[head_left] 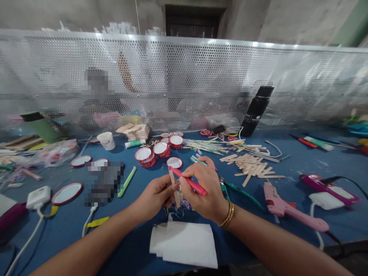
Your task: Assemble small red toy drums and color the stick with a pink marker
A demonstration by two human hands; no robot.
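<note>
A perforated metal screen (184, 80) runs across the back, and a person behind it shows only as a dim shape. Below it lies a blue table (66, 230), cut off at the lower edge. At six o'clock sits a white paper (186, 245). At three o'clock lies a pink glue gun (287, 209), its cord running out of view. At two o'clock is a loose pile of sticks (253, 166), and a black bottle (257, 110) leans at one o'clock. Around twelve o'clock stand round red-rimmed lids (155, 151). At nine o'clock a blurred block (105, 182) cannot be made out. At centre, the right hand (208, 189), a gold bangle at its wrist, is curled around a pink pen (188, 181), slim and pointing up-left, its tip touching a stick (174, 186). The left hand (155, 195) pinches that stick, pale, flat wood, held nearly upright just above the table. Its lower end is hidden by tangled coloured bits under the hands, too small to tell apart.
</note>
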